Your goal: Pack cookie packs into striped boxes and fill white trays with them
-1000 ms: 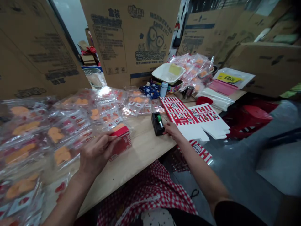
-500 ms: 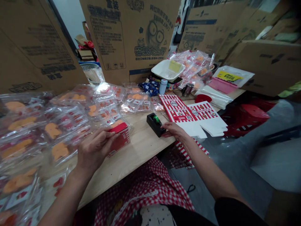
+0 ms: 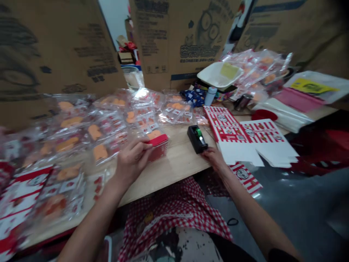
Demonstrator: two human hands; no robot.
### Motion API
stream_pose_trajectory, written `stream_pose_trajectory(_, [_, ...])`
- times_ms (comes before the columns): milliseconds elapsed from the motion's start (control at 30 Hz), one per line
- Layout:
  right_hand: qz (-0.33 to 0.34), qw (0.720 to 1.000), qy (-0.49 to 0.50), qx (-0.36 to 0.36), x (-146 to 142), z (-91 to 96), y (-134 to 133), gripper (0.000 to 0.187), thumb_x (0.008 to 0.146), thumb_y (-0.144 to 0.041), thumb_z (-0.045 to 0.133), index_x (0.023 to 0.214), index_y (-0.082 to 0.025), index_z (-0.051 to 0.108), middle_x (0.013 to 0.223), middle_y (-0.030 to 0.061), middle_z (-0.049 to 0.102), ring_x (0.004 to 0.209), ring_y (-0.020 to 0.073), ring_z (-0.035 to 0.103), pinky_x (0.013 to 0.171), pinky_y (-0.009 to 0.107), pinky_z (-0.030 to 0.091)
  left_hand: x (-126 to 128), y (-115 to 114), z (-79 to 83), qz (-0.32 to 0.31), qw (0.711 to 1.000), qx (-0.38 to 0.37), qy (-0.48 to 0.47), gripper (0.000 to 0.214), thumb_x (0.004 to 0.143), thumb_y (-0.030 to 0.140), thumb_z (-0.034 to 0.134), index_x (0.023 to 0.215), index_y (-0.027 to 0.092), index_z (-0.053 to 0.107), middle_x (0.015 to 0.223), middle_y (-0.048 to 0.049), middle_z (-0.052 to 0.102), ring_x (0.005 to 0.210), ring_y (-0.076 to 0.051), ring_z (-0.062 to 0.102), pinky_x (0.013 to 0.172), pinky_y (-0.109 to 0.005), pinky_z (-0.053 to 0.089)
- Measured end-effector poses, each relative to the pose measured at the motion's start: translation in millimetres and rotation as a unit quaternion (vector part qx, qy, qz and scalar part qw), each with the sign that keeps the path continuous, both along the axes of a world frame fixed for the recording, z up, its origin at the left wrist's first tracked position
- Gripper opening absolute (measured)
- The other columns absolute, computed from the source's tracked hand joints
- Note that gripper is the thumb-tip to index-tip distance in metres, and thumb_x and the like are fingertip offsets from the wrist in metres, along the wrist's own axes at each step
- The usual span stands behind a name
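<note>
Now, left hand (image 3: 133, 159): fingers pinch box (image 3: 159, 150) by its top, over table (image 3: 177, 160).
Right hand (image 3: 214, 158): fingertips at dispenser (image 3: 195, 139); grip unclear.
Box: may crease if pinched hard.
Dispenser: could slide if tugged.

The smooth wooden worktop (image 3: 176, 165) is looking matt, glossy plastic bags (image 3: 148, 120) are gleaming toward its back edge, the tape dispenser (image 3: 195, 140) is showing smooth plastic, and the red box (image 3: 160, 148) is showing smooth card.
</note>
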State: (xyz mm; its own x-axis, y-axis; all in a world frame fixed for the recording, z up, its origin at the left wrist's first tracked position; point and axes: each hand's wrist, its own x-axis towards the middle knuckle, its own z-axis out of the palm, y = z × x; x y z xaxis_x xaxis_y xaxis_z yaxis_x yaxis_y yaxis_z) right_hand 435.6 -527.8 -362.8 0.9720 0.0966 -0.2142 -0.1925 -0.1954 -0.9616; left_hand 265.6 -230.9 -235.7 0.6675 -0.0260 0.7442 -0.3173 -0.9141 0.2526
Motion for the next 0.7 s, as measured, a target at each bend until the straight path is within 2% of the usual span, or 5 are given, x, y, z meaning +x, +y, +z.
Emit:
stream_pose_trajectory(133, [-0.017, 0.994, -0.074, -0.075, -11.8, 19.1, -0.8, 0.012, 0.056, -0.028, 0.069, 0.054, -0.02, 0.061, 0.083, 0.0065, 0.066, 0.083, 0.0227, 0.059, 0.076, 0.034, 0.051, -4.8, -2.8, -8.3, 0.014, 1.0, 0.005, -0.003, 0.005, 0.094, 0.016, 0.063, 0.095, 0.019, 0.067, 0.105, -0.0089, 0.072, 0.092, -0.018, 0.07, 0.077, -0.029, 0.057])
stream_pose_trajectory(233, [0.015, 0.981, -0.167, -0.102, -43.4, 53.6, 15.4, 0.015, 0.072, -0.03, 0.065, 0.078, -0.019, 0.073, 0.073, 0.0036, 0.064, 0.07, 0.0189, 0.057, 0.069, 0.033, 0.048, -7.8, -3.2, -12.7, 0.007, 1.0, -0.006, -0.01, 0.007, 0.095, 0.013, 0.062, 0.095, 0.019, 0.066, 0.102, -0.0077, 0.073, 0.088, -0.017, 0.071, 0.074, -0.028, 0.056])
stream_pose_trajectory(367, [0.222, 0.956, -0.183, 0.049, -90.5, 106.3, 70.3, 0.035, 0.087, -0.035, 0.059, 0.111, -0.016, 0.075, 0.061, -0.0025, 0.058, 0.053, 0.0124, 0.05, 0.053, 0.027, 0.043, -9.8, -4.2, -9.6, 0.002, 1.0, -0.025, -0.008, 0.009, 0.096, 0.011, 0.059, 0.096, 0.019, 0.064, 0.1, -0.0074, 0.071, 0.089, -0.017, 0.07, 0.076, -0.028, 0.056])
stream_pose_trajectory(467, [0.292, 0.938, -0.101, 0.156, -104.1, 132.0, 113.4, 0.061, 0.086, -0.036, 0.061, 0.144, -0.014, 0.058, 0.055, -0.0067, 0.056, 0.048, 0.0105, 0.048, 0.051, 0.025, 0.043, -10.7, -4.8, -5.8, -0.002, 0.999, -0.036, 0.022, 0.016, 0.096, 0.011, 0.055, 0.108, 0.02, 0.06, 0.101, -0.0069, 0.069, 0.094, -0.018, 0.068, 0.082, -0.031, 0.057])
stream_pose_trajectory(700, [0.261, 0.944, -0.027, 0.2, -97.9, 128.6, 156.9, 0.086, 0.082, -0.037, 0.065, 0.158, -0.01, 0.036, 0.055, -0.0049, 0.065, 0.043, 0.0113, 0.055, 0.046, 0.022, 0.045, -12.9, -3.2, -6.9, 0.029, 0.995, -0.087, 0.032, 0.027, 0.095, 0.017, 0.058, 0.119, 0.021, 0.047, 0.103, -0.007, 0.064, 0.092, -0.02, 0.067, 0.079, -0.033, 0.057])
